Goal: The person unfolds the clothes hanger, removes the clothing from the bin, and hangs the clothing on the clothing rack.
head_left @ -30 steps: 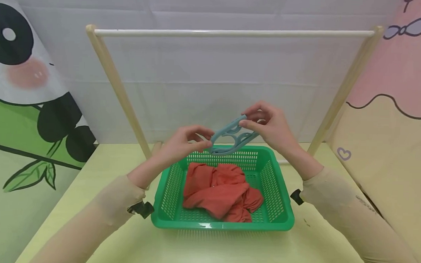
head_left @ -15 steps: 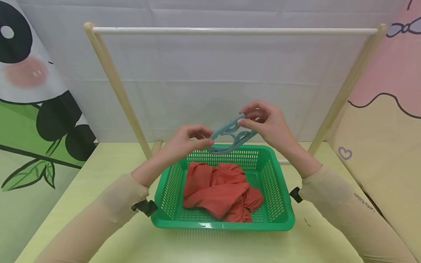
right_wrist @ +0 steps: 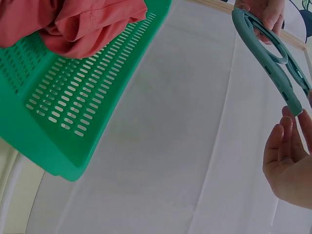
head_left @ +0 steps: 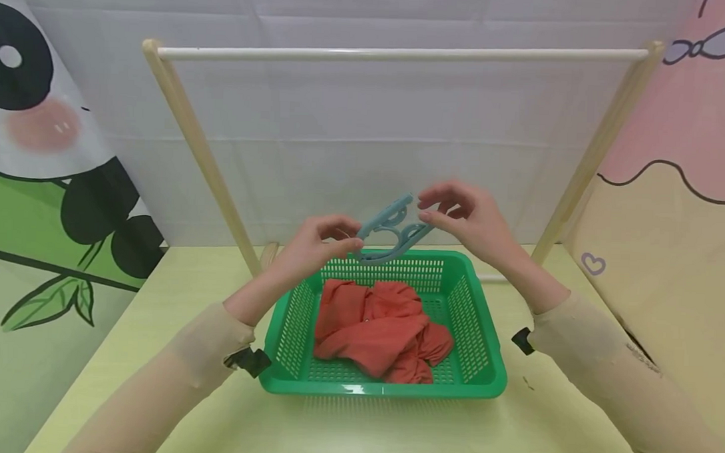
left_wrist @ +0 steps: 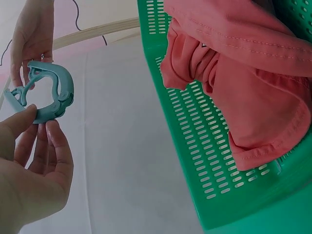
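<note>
A light blue folding clothes hanger (head_left: 379, 218), its two arms folded close together, hangs in the air above the back of the green basket. My left hand (head_left: 314, 246) pinches its left end between thumb and fingers; the left wrist view shows the thumb on top of the hanger (left_wrist: 66, 90). My right hand (head_left: 476, 222) hovers at the other end with fingers loosely bent, its fingertips right by the arm ends of the hanger (right_wrist: 271, 69). A crumpled red garment (head_left: 377, 333) lies inside the green basket (head_left: 387, 389).
A rack with a white crossbar (head_left: 398, 54) and pale wooden posts (head_left: 200, 147) stands behind the basket on the yellow-green table (head_left: 201, 394). White cloth (head_left: 366, 113) covers the back, and printed panels flank both sides.
My right hand has let go of the upper hanger arm and shifted slightly right. The hanger has moved slightly left in my left hand. Basket and garment stay put.
</note>
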A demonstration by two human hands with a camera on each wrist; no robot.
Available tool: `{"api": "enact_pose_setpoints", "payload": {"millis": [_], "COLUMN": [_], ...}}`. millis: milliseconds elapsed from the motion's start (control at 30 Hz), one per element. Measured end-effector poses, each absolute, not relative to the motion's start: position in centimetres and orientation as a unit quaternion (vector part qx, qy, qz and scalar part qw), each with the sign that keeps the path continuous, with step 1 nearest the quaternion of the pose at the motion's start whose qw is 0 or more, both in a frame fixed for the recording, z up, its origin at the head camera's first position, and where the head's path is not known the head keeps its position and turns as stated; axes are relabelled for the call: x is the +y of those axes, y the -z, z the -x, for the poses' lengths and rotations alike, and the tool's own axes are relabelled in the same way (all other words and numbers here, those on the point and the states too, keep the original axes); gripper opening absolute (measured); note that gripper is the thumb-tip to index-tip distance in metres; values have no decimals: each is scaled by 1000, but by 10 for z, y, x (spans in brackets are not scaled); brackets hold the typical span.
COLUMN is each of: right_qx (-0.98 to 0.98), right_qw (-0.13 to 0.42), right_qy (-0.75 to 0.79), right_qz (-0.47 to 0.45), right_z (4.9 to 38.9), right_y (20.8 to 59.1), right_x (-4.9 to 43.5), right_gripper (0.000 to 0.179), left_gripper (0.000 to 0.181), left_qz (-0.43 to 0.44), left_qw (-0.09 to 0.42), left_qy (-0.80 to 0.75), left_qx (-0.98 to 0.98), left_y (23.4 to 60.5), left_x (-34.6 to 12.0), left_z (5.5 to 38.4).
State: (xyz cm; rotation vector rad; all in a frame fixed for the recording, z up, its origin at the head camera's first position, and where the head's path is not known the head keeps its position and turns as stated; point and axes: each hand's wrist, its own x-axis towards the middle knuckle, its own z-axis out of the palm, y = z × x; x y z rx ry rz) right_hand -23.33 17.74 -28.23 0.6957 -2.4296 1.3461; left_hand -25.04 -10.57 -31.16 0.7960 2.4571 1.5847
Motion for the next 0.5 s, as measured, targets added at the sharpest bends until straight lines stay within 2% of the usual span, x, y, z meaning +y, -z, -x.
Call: {"api": "enact_pose_setpoints", "payload": {"millis": [233, 500], "right_qx": [-868, -865], "right_qw": [121, 94], "right_qy": [-406, -422], "right_qz": [-260, -255], "right_z": [227, 225], "right_y": [285, 290], "right_x": [183, 181], "right_gripper": [22, 22], "left_gripper": [24, 25], "left_qz": [-255, -254], "left_qw": [45, 37], "left_qy": [-529, -529], "left_qx": [808, 809], "left_y": [313, 318], "left_x": [-107, -108], "left_z": [249, 245]}}
